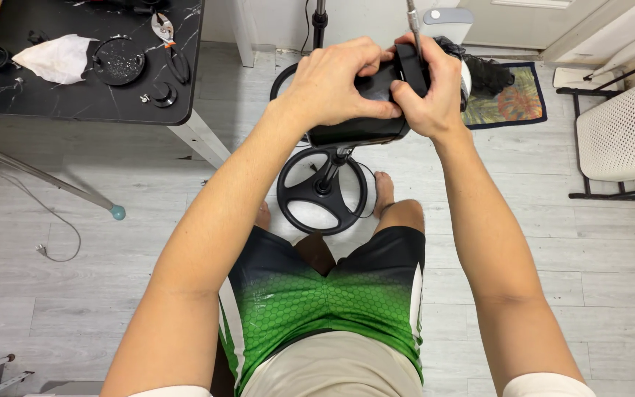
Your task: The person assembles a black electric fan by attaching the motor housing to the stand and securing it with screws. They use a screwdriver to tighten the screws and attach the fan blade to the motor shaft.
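Note:
My left hand (336,81) and my right hand (428,92) both grip a black rounded device (358,131) that sits on top of a thin pole. The pole runs down to a round black spoked base (323,191) on the floor between my feet. My left hand wraps over the device's top. My right hand pinches a small black piece (410,68) at its right end, next to a thin metal rod (412,22). The device's front is mostly hidden by my fingers.
A black marble-look table (82,95) stands at the upper left with pliers (169,40), a round black lid (119,62), a crumpled white cloth (56,57) and small black knobs. A patterned mat (512,99) lies behind. A white mesh chair (622,129) is at right. A loose cable (53,220) lies on the floor.

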